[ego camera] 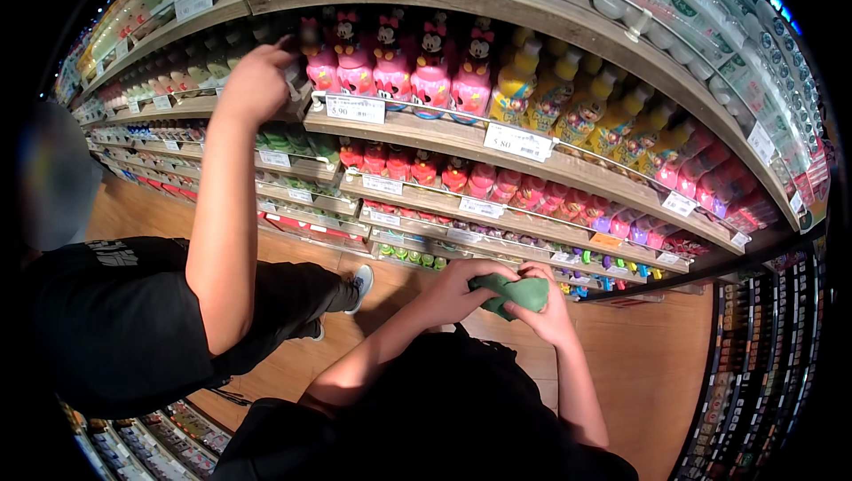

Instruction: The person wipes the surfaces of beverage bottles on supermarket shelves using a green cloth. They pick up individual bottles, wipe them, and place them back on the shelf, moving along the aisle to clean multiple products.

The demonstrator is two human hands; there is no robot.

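A crumpled green cloth (516, 294) is held between my two hands in front of my chest. My left hand (452, 296) grips its left end, fingers over the top and thumb underneath. On the other side, my right hand (552, 314) pinches the right end, with the thumb across its near face. Beyond the cloth rise store shelves. Pink cartoon-topped bottles (431, 78) stand in a row on an upper shelf, with yellow bottles (579, 108) to their right.
At the left a person in a black shirt (120, 321) stands close, a raised hand (256, 85) at the pink bottles. Price tags (519, 141) hang along the shelf edges. Wooden floor (639, 361) lies below. Another dark shelf unit (745, 361) stands at the right.
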